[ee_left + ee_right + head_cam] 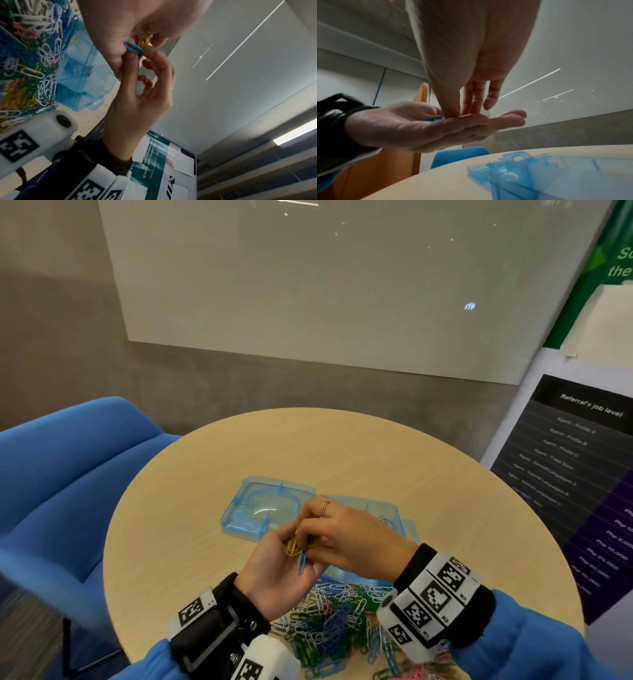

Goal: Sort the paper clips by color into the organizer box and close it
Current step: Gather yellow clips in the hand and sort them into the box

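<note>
- The organizer box (387, 513) is largely covered by the right hand (346, 534) in the head view; its open lid (270, 505) lies flat on the bench (342, 446), and what the compartments hold cannot be made out.
- The pile of paper clips (342, 618), mixed white, blue, green, yellow and pink, is cut off by the lower picture edge and partly hidden behind both wrist mounts.
- The left hand (277, 573) is held palm up above the bench, fingers relaxed, carrying a blue paper clip (133, 48) and yellow paper clips (145, 39).
- The fingers of the right hand are pressed together at their tips, pinching at the clips in the left palm; which clip is pinched cannot be told.
- On the dark poster (575, 460) at the right, "Referral's job level" is readable; the rows below are too blurred.
- Also seen are a blue chair (68, 484), a wall board (342, 278) and a ring (325, 505) on the right hand.
</note>
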### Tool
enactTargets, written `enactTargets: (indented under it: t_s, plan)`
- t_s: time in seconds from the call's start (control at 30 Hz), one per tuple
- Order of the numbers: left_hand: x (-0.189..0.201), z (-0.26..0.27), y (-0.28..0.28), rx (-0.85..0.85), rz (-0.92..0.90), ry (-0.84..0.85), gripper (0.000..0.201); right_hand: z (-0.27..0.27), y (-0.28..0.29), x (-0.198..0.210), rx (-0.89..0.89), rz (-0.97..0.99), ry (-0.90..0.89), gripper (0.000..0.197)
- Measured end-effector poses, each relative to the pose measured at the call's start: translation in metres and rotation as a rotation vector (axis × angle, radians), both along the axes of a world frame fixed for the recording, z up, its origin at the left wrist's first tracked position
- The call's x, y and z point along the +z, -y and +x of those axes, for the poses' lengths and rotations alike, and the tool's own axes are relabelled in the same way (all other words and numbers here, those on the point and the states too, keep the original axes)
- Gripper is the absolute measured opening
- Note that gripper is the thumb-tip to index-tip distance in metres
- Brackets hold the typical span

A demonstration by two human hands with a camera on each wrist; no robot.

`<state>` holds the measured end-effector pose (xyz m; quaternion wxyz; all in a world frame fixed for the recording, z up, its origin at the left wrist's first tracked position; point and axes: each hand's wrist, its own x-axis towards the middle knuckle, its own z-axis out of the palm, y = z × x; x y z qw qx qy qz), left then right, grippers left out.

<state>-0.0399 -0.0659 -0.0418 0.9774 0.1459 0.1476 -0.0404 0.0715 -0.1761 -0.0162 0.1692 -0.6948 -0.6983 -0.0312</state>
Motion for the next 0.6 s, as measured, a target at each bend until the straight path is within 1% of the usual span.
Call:
enactTargets:
  t_s: [0.07,0.13,0.17,0.23,0.3,0.47,0.6]
  plan:
    - [-0.0014,-0.0006,-0.0004,-0.013,-0.001,-0.030,0.017,-0.0012,0.0005,-0.0004,-0.013,-0.041,0.044,0.011]
    - [-0.0014,-0.0008,0.0002,-0.025,-0.034,-0.050,0.018,0.0009,0.0024,-0.0006,-0.038,-0.091,0.017,0.013]
    - [0.0005,-0.0019,0.0014,-0.039,-0.056,-0.046,0.020,0.0019,0.0034,-0.0006,-0.044,-0.110,-0.029,0.014]
    - [0.0024,-0.0025,0.0034,-0.070,-0.114,-0.030,0.032,0.0028,0.0053,-0.0007,-0.036,-0.123,-0.127,0.012]
    - [0.0035,-0.0029,0.0043,-0.071,-0.118,-0.036,0.035,0.0020,0.0057,0.0000,-0.038,-0.128,-0.186,0.012]
    - [-0.0050,0.0006,-0.0011,-0.049,-0.112,-0.069,0.040,0.0012,0.0063,0.0035,-0.054,-0.111,-0.234,0.010]
    - [-0.0056,0.0007,-0.0020,-0.053,-0.087,-0.056,0.039,0.0027,0.0081,0.0047,-0.059,-0.089,-0.221,0.008]
